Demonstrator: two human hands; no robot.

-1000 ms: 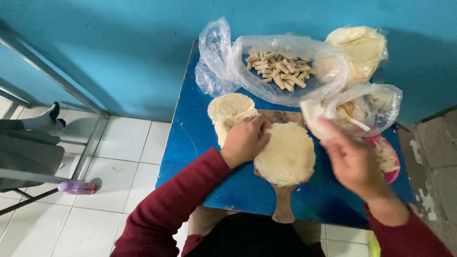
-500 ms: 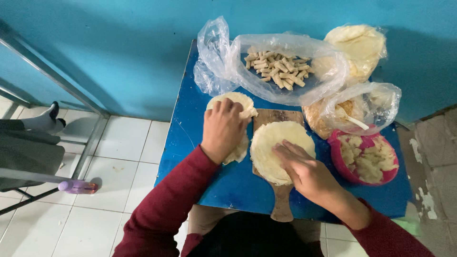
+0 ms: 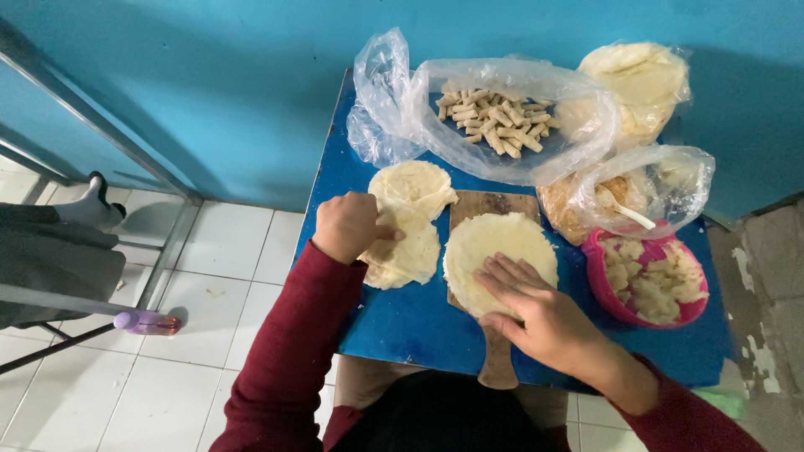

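Note:
A round pale dough wrapper (image 3: 494,247) lies on a wooden cutting board (image 3: 487,203) on a small blue table (image 3: 410,322). My right hand (image 3: 544,314) rests flat on the near part of that wrapper, fingers spread. My left hand (image 3: 352,224) pinches the top sheet of a stack of wrappers (image 3: 406,255) to the left of the board. Another wrapper (image 3: 410,184) lies just beyond the stack.
A clear bag of small fried rolls (image 3: 498,125) sits at the back, a bagged stack of wrappers (image 3: 641,79) at back right. A bag with filling and a spoon (image 3: 624,201) lies beside a pink bowl (image 3: 601,289) of chunks. White tiled floor and metal frame lie left.
My right hand came down from the right onto the wrapper on the board. My left hand shifted left and toward me along the wrapper stack and now pinches its top sheet.

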